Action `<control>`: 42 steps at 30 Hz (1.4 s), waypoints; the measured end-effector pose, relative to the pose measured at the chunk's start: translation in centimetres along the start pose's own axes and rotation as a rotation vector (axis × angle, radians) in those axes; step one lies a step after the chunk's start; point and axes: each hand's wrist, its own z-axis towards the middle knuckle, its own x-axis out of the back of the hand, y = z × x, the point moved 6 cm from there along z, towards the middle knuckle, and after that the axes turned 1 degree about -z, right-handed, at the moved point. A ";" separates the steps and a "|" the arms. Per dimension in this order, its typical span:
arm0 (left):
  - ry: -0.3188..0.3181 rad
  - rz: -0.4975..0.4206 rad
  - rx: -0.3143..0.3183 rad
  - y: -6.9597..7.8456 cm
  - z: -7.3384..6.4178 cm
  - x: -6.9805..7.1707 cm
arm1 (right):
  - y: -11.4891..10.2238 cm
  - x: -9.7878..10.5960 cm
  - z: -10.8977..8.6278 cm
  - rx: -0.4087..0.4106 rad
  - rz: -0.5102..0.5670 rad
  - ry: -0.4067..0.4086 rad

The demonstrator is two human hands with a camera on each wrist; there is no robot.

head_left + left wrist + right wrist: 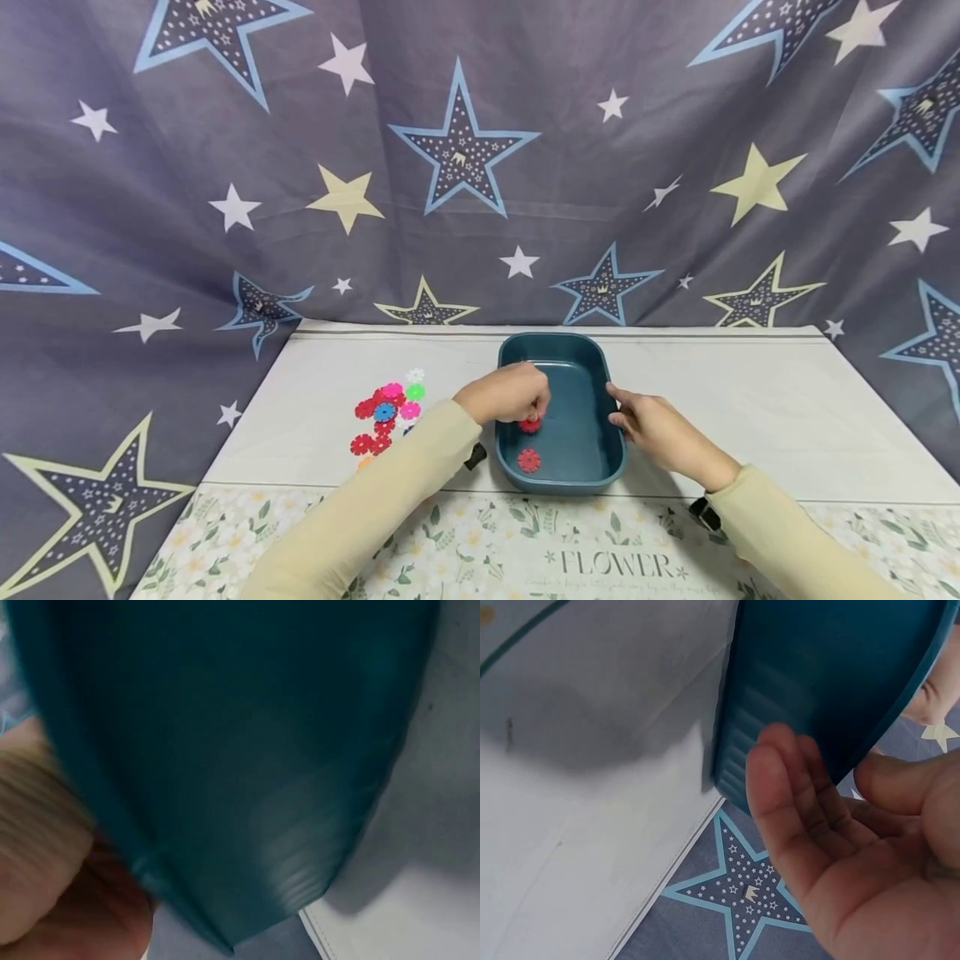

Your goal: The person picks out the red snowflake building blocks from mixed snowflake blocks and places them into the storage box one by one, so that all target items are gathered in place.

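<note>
A dark teal plastic tub (573, 454) stands on the table. Inside it, near its left wall, my left hand (510, 392) pinches a red snowflake-shaped plastic disc (529, 426) with fingertips pointing down. Another red disc (528, 460) lies flat on the tub's floor, closer to me. At the right side, my right hand (660, 429) holds the tub's wall, thumb at the rim and fingers (769, 780) along the outside. The left wrist view shows the left hand (67, 877) beyond the tub's rim, with its fingertips hidden.
Left of the tub lies a loose pile of snowflake discs (384, 412), mostly red, with pink, blue, green and white ones; my left sleeve (375, 500) covers part of it. A flower-print cloth (600, 550) lies along the near edge. A star-patterned curtain (465, 250) hangs behind the table.
</note>
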 end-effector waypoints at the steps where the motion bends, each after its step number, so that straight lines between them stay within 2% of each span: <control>1: -0.003 0.010 0.013 0.0 0.2 -0.2 | 0.0 0.0 0.0 -0.002 -0.001 -0.001; 7: -0.054 0.064 0.128 0.0 0.7 -1.2 | 0.0 -0.1 0.1 -0.008 0.011 -0.005; 12: -0.111 0.143 0.173 0.2 0.9 -1.9 | -0.1 0.0 0.1 -0.013 0.010 -0.006; 15: -0.131 0.190 0.185 0.3 0.9 -2.1 | -0.2 0.1 0.1 -0.017 0.008 -0.009; 20: -0.131 0.241 0.195 0.2 0.9 -2.2 | -0.3 0.2 0.1 -0.014 0.001 -0.005; 24: -0.112 0.184 0.188 0.0 0.6 -2.0 | -0.3 0.2 0.1 -0.008 -0.004 -0.003; 27: -0.064 0.120 0.135 0.3 0.2 -0.9 | -0.3 0.1 0.0 -0.009 0.001 -0.011; 29: -0.014 0.086 0.097 0.6 -0.5 0.6 | -0.3 0.1 0.1 -0.007 0.002 -0.012; 32: 0.074 0.096 0.049 0.9 -2.1 3.5 | -0.4 0.1 0.1 -0.002 0.008 -0.011; 36: 0.200 0.111 0.036 0.1 -5.1 6.9 | -0.5 0.1 0.0 0.006 0.014 -0.010; 39: 0.265 0.090 0.079 -1.6 -8.1 8.3 | -0.5 0.2 -0.1 0.013 0.011 -0.004; 42: 0.303 0.058 0.158 -4.0 -11.5 8.8 | -0.5 0.1 -0.1 0.018 0.005 0.001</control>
